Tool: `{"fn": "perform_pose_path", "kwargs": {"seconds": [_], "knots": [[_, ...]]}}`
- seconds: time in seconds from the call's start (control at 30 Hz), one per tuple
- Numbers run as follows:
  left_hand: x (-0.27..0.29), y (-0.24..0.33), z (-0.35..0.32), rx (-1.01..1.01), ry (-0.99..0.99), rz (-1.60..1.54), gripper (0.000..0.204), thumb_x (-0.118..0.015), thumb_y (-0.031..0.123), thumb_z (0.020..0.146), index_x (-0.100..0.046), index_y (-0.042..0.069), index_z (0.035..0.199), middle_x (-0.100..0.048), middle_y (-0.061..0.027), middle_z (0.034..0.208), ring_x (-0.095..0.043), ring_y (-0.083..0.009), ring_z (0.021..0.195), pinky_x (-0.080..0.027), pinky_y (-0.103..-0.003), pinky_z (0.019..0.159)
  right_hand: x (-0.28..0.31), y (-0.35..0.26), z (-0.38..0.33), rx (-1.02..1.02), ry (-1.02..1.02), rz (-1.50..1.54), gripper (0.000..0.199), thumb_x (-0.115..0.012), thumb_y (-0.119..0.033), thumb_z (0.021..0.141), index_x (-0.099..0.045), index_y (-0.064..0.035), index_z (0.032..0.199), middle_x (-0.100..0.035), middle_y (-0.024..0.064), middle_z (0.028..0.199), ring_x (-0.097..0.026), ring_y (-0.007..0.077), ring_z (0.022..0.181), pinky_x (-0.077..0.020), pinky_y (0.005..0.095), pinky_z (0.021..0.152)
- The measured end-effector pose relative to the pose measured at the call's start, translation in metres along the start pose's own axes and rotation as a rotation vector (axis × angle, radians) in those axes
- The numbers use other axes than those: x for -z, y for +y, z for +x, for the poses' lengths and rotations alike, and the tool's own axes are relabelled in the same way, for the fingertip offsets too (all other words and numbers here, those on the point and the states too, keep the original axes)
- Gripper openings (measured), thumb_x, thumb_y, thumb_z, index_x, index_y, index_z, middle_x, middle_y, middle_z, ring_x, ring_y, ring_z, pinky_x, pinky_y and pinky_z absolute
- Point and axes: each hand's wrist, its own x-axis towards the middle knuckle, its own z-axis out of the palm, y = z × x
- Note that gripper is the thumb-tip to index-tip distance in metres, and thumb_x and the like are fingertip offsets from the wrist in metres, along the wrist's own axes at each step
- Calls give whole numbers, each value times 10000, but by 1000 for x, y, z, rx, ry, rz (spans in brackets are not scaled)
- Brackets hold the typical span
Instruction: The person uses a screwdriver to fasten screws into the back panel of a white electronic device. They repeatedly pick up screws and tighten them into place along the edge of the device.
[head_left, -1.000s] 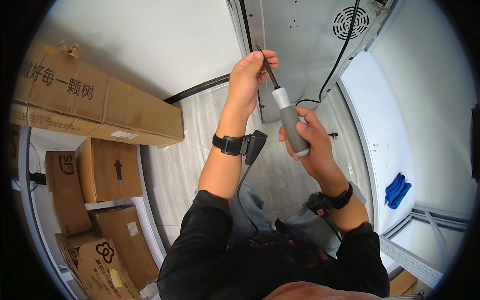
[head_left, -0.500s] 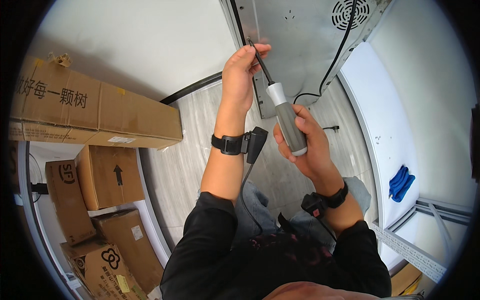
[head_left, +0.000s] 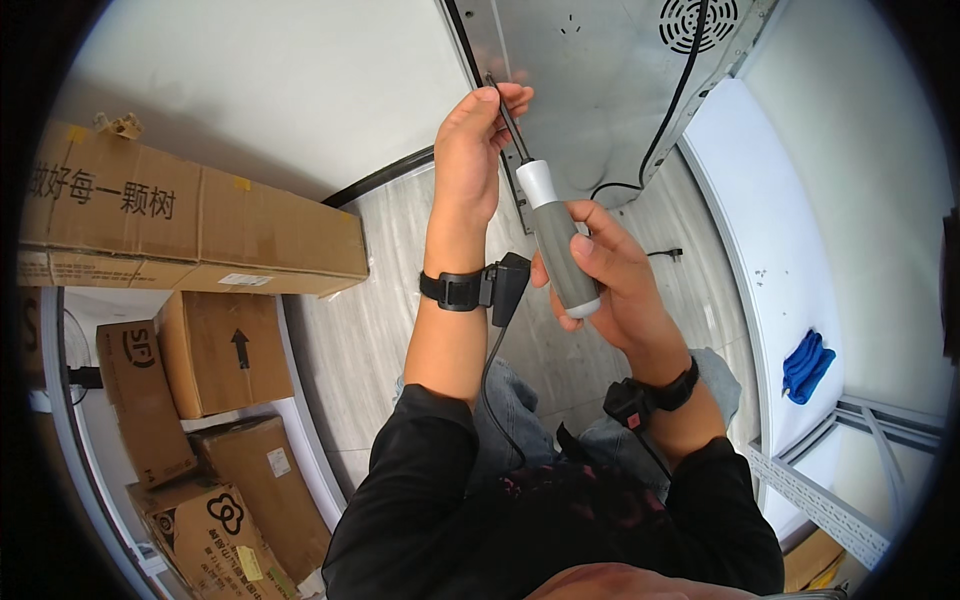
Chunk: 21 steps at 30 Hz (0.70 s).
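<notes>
A screwdriver (head_left: 565,255) with a thick grey handle, a white collar and a long dark shaft slants up toward a grey metal panel (head_left: 600,90). My right hand (head_left: 622,278) is wrapped round the handle, with the thumb along its side. Further up, my left hand (head_left: 470,150) is closed about the shaft close to its tip, thumb on one side and fingers on the other. The tip meets the panel near its left edge, or lies very close to it. Whether a screw sits there is too small to tell.
The panel has a round slotted vent (head_left: 697,25) and a hanging black cable (head_left: 672,125). Several cardboard boxes (head_left: 215,225) fill the left side, some on a shelf. A blue cloth-like bundle (head_left: 806,366) lies on a white surface at right, above a metal frame (head_left: 820,500).
The screwdriver handle and my right hand have shifted slightly left, and the handle has turned a little. My left hand and the tip have moved slightly left and up.
</notes>
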Motion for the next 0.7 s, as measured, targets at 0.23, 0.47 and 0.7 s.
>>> {"fn": "perform_pose_path", "kwargs": {"seconds": [0.23, 0.47, 0.7], "knots": [[3, 6, -2, 15, 18, 19, 244, -532, 267, 912, -600, 46, 992, -646, -83, 895, -606, -168, 798, -458, -282, 723, -5, 5, 5, 212, 169, -497, 516, -659, -166, 821, -370, 14, 1209, -610, 109, 856, -576, 97, 700, -437, 228, 527], [7, 12, -3, 60, -43, -19, 188, -589, 192, 899, -601, 21, 975, -602, -42, 639, -573, -118, 479, -438, -191, 440, -2, 5, 12, 22, 59, -226, 485, -627, -218, 830, -443, 2, 1220, -616, 65, 832, -537, 49, 642, -372, 178, 477], [6, 16, -5, 87, -55, -47, 200, -578, 184, 905, -599, 13, 1006, -612, -49, 648, -586, -127, 486, -447, -198, 439, 14, 1, 13, -87, -116, -124, 483, -609, -260, 838, -469, -15, 1230, -624, 63, 841, -515, 34, 618, -315, 174, 430]]}}
